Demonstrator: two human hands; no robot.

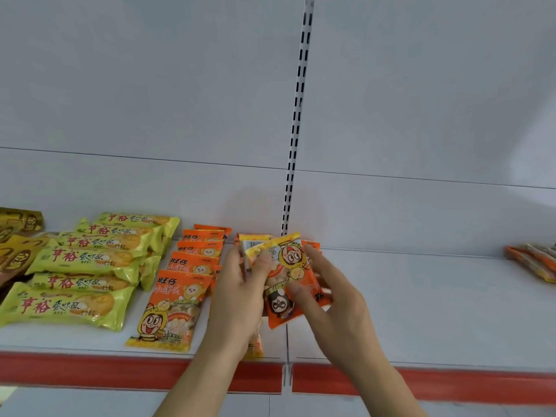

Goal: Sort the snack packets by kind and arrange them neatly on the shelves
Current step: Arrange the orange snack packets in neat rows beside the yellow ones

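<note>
Both hands hold a small bunch of orange snack packets (288, 266) above the middle of the white shelf (421, 311). My left hand (240, 293) grips the bunch from the left, thumb on the top packet. My right hand (328, 293) pinches the front orange packet from the right. Left of the hands a column of the same orange packets (177, 305) lies in overlapping order. Further left lie several yellow-green biscuit packets (78, 284) in two stacked columns. More orange packets lie partly hidden under the hands.
Brown and gold packets (15, 248) sit at the far left edge. A few orange and pale packets (535, 260) lie at the far right. A slotted upright (296, 121) splits the white back wall. A red strip (421, 383) runs along the shelf front.
</note>
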